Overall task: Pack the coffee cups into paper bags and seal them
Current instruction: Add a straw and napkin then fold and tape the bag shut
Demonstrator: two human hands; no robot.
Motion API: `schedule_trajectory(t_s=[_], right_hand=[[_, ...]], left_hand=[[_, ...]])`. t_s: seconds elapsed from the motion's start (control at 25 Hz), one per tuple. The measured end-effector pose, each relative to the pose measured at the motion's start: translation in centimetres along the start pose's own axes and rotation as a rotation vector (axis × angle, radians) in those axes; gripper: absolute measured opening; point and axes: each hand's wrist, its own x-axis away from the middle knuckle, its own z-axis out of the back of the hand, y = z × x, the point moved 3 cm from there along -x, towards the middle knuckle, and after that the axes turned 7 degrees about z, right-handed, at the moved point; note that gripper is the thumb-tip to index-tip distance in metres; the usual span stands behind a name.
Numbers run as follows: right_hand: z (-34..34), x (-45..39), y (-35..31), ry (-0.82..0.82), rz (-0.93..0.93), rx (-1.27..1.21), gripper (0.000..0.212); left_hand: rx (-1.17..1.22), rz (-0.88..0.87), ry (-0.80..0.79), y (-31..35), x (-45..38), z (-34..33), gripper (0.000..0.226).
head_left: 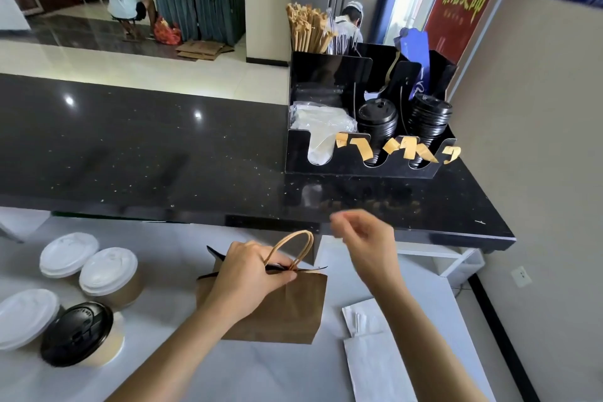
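A brown paper bag [287, 310] with looped paper handles stands on the white worktop in the middle. My left hand [251, 268] pinches its top edge closed, just left of the handles. My right hand [362, 235] hovers above and to the right of the bag, blurred, fingers curled with nothing visible in them. At the left stand several paper coffee cups: three with white lids [109, 271] and one with a black lid [78, 331]. Strips of brown tape [401, 147] hang on the front of the black organizer.
A black organizer [326, 170] with lids, straws and stirrers sits on the raised dark counter [130, 147]. White paper bags [372, 349] lie flat at the right. People sit in the room beyond. A wall runs along the right.
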Motion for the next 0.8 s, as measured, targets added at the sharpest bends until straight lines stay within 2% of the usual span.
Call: schedule_trajectory(t_s=[0.08, 0.12, 0.28, 0.44, 0.6, 0.8], right_hand=[[-0.2, -2.8, -2.1, 0.107, 0.002, -0.025, 0.006], [-0.4, -4.1, -3.0, 0.146, 0.062, 0.062, 0.004], [-1.6, -8.8, -5.2, 0.283, 0.459, 0.637, 0.02], [-1.9, -11.9, -3.8, 0.356, 0.478, 0.962, 0.031], [-1.6, -13.5, -2.4, 0.368, 0.451, 1.027, 0.032], [-1.0, -15.0, -2.3, 0.333, 0.608, 0.993, 0.008]], left_hand=[[0.007, 0.007, -0.002, -0.1, 0.0, 0.0, 0.011], [0.008, 0.005, -0.003, -0.2, -0.1, -0.1, 0.006], [-0.015, 0.005, -0.007, -0.5, -0.3, -0.1, 0.007], [-0.007, -0.026, -0.009, -1.2, -0.6, -0.2, 0.006], [-0.001, -0.056, 0.014, -1.2, -0.6, -0.2, 0.006], [-0.016, -0.067, 0.016, -1.2, -0.6, -0.1, 0.008]])
